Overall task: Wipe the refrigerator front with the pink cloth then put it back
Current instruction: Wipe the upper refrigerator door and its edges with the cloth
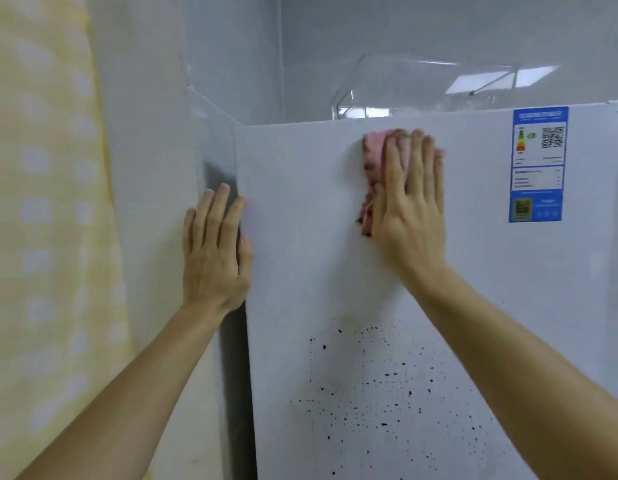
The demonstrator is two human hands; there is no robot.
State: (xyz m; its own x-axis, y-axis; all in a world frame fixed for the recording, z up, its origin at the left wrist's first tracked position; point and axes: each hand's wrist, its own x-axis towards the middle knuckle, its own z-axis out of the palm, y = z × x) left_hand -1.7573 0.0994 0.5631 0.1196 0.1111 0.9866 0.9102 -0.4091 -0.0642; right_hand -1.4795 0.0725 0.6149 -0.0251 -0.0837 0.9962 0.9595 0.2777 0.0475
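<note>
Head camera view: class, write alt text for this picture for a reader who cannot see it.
A person's right hand presses a pink cloth flat against the white refrigerator front near its top edge, while the left hand rests on the refrigerator's left edge. Black specks dot the door lower down, and a blue energy label sits at the upper right.

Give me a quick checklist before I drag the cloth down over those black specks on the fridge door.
1. Pink cloth flat under the right hand: ok.
2. Left hand bracing the door's left edge: ok.
3. Refrigerator front between cloth and black specks free of obstacles: ok.
4. Cloth clear of the blue energy label: ok.
5. Cloth damp enough: cannot tell.
6. Specks removed: not ok, still on the door.
</note>
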